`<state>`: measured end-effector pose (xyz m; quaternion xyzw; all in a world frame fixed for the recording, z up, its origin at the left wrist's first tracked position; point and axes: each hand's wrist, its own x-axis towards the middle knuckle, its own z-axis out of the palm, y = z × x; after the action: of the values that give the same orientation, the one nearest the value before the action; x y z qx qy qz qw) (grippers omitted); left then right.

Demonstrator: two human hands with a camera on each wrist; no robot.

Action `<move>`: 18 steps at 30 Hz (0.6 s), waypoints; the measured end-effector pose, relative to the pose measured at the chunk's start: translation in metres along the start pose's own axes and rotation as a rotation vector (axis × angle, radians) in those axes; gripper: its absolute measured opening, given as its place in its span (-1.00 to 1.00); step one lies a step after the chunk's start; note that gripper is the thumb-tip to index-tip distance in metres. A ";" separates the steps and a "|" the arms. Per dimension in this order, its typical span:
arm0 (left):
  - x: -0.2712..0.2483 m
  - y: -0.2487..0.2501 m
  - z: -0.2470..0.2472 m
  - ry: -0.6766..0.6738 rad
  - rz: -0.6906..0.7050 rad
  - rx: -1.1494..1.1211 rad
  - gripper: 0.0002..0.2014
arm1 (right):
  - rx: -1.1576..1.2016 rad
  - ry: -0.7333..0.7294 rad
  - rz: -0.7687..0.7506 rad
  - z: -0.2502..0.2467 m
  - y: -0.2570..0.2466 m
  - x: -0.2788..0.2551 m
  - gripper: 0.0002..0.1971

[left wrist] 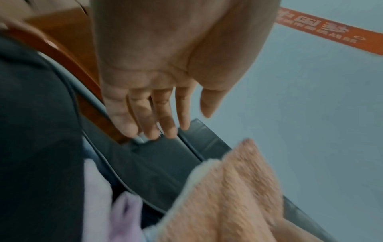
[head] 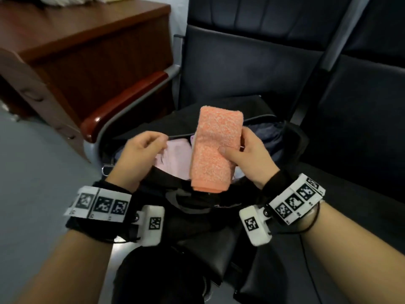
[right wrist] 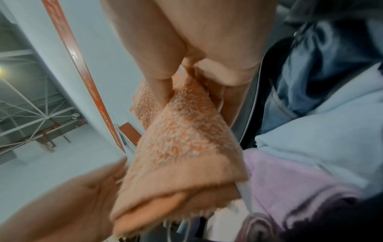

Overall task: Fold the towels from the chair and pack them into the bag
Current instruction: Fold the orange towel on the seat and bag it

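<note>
Standing furthest left of the bag is a reddish-brown wooden cabinet, and between the cabinet and the bag runs the chair's glossy wooden armrest on its grey metal frame. The black bag sits on the dark padded chair seat with its top unzipped and gaping.

The left hand hovers over the left part of the bag's opening, holding nothing; in the left wrist view its fingers are nearly straight and together, thumb apart. Inside the bag, just below that hand, lies a pale pink towel, soft and folded, and to its right in the right wrist view a light blue cloth lies against it.

Above the middle of the bag's opening is the orange towel: a fluffy, looped terry cloth in salmon orange flecked with white, folded into a thick narrow rectangle with a smooth hemmed edge at its near end. It is held lengthwise, its far end raised over the bag's far rim, not yet inside the bag.

The right hand grips the towel's right side, thumb pressed on its top face and fingers curled underneath. Both wrists wear white bands printed with black square markers.
</note>
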<state>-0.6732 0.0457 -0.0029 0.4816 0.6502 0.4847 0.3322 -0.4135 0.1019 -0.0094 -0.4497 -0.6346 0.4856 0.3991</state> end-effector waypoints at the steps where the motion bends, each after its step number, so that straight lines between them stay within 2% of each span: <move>1: 0.010 -0.009 -0.015 0.053 0.013 0.092 -0.86 | 0.010 0.015 0.004 0.007 0.002 0.011 -0.52; 3: 0.025 -0.025 -0.038 0.087 -0.003 0.321 -0.84 | 0.046 0.019 0.011 0.025 0.003 0.032 -0.54; 5: 0.030 -0.037 -0.048 0.043 -0.093 0.516 -0.66 | 0.083 0.007 0.015 0.046 0.002 0.053 -0.54; 9: 0.023 -0.056 -0.055 -0.032 -0.132 0.584 -0.55 | 0.081 -0.043 0.026 0.095 -0.002 0.079 -0.50; 12: 0.018 -0.063 -0.063 -0.095 -0.136 0.619 -0.50 | -0.011 -0.210 0.076 0.121 0.003 0.086 -0.52; 16: 0.019 -0.065 -0.072 -0.036 -0.084 0.702 -0.71 | -0.201 -0.465 0.168 0.125 0.024 0.081 -0.70; 18: 0.021 -0.063 -0.069 -0.060 -0.074 0.721 -0.80 | -0.226 -0.510 0.232 0.119 0.032 0.079 -0.57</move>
<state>-0.7614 0.0399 -0.0406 0.5581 0.7863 0.1975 0.1771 -0.5416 0.1510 -0.0600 -0.4246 -0.7086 0.5514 0.1160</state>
